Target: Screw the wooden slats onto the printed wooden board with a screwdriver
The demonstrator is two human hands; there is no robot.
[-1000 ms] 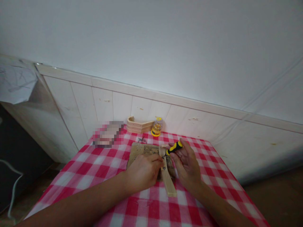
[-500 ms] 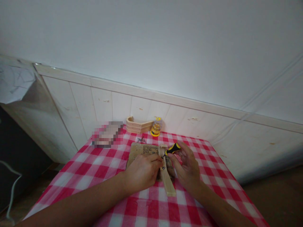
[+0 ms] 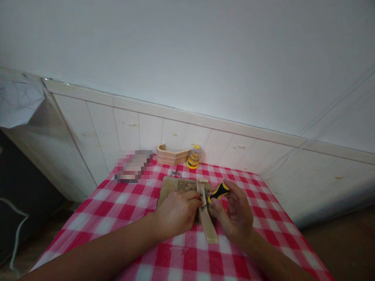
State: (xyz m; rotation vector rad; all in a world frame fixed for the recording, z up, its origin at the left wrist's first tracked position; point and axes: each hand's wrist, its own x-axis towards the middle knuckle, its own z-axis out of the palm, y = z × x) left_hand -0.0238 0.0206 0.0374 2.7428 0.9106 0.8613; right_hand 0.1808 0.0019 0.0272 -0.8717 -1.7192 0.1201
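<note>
A wooden hook (image 3: 208,228) with a curved far end lies on a brown printed board or pad (image 3: 171,185). My left hand (image 3: 178,212) is closed on the hook's left side, fingertips pressed to its middle. In my right hand (image 3: 238,218) is a black and yellow screwdriver (image 3: 219,192), its handle between thumb and fingers. The shaft slants down left to the hook, near a small dark screw (image 3: 203,208). Whether the tip sits in the screw is too small to tell.
At the back stand several stacked wooden hooks (image 3: 172,157) beside a clear and yellow bit case (image 3: 194,157). Small dark screws (image 3: 175,173) lie behind the board. A blurred-out flat object (image 3: 134,166) lies at the back left. The checked tablecloth (image 3: 170,259) meets a panelled wall (image 3: 222,144).
My right hand has moved the screwdriver slightly right and toward me, from the hook's far part to the nearer screw. The left hand stays put on the hook.
</note>
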